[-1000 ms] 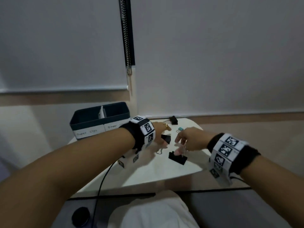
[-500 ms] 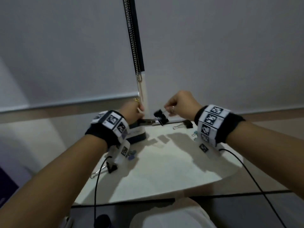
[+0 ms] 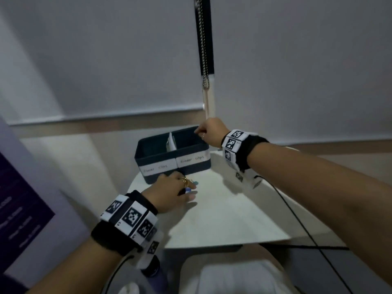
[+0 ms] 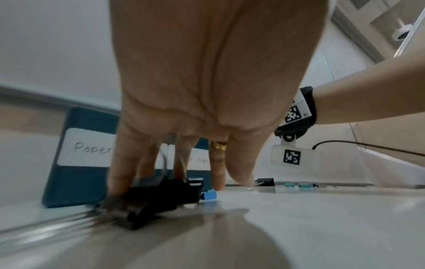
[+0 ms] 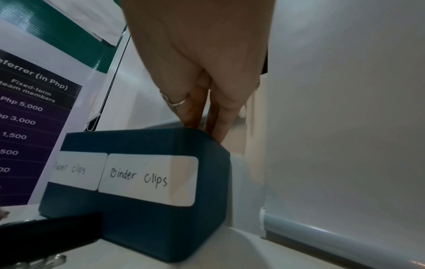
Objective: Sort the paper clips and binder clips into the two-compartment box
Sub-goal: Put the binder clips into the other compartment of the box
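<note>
A dark teal two-compartment box (image 3: 172, 154) stands at the table's back, labelled "Paper clips" on the left and "Binder clips" (image 5: 140, 178) on the right. My right hand (image 3: 209, 131) hangs over the far right corner of the binder-clip compartment. Its fingers (image 5: 216, 125) point down behind the rim, which hides the tips. My left hand (image 3: 176, 192) lies low in front of the box, its straight fingers touching a black binder clip (image 4: 161, 198). A small blue binder clip (image 4: 210, 195) sits beside the left hand's index finger. Another black clip (image 4: 264, 182) and teal clips (image 4: 296, 185) lie further right.
The white table (image 3: 222, 219) ends close to my lap. A purple poster (image 3: 19, 209) stands at the left, and a blind chain (image 3: 203, 49) hangs behind the box. A black cable (image 3: 297, 221) crosses the right side. A dark-capped bottle (image 3: 152, 270) sits below the left wrist.
My right hand carried a black binder clip from mid-air to above the binder-clip compartment. My left hand dropped from the box to the clips on the table in front of it.
</note>
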Available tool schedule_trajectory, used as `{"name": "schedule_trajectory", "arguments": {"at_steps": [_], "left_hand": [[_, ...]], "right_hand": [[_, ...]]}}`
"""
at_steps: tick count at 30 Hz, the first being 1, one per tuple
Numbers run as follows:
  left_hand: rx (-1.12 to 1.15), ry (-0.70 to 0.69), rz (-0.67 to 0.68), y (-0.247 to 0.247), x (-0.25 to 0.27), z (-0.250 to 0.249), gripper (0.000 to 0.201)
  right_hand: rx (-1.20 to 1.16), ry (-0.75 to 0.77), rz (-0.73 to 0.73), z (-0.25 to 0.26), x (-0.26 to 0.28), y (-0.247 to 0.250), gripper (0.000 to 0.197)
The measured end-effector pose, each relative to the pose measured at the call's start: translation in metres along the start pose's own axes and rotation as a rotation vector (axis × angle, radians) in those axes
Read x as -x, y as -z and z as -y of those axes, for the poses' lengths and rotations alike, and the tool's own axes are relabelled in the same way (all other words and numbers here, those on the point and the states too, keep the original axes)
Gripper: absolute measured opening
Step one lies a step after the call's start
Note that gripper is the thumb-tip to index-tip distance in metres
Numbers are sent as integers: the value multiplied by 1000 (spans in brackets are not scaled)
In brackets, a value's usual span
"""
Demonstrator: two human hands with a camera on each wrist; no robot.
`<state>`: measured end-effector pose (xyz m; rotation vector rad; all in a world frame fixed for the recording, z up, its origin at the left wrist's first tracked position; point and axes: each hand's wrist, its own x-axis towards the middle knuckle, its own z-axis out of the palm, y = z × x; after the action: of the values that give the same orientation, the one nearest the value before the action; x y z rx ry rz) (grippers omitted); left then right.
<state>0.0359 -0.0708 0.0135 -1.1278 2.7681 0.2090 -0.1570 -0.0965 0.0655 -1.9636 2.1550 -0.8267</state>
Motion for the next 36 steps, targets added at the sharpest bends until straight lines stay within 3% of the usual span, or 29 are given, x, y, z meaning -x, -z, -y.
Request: {"name": "schedule_trajectory", "arguments": {"at_steps": [8,13,17,21,24,27,32,36], "left_hand": [[118,55,21,-16,8,9,40],[122,49,66,-9,6,3,34],[123,3,-94,-2,3,-1,27],[162,27,-258,0,-1,0,9],[185,71,-152,-5,0,-1,32],[26,24,-54,-7,3,-7,56],[45,22,7,-3,-1,-10,58],[94,48,100,2,-3,-12,47]], "right_hand": [[48,65,31,-3,14,1,26],[89,177,-113,4,38,-5,17],[289,170,302,9,54,-13,19],[342,166,491,9,55,-39,34],[405,257,497,10,55,-50,35],[441,364,470,9,55,-50,29],[407,417,478,1,57,-43,21],[415,463,550,-1,56,-44,22]]}}
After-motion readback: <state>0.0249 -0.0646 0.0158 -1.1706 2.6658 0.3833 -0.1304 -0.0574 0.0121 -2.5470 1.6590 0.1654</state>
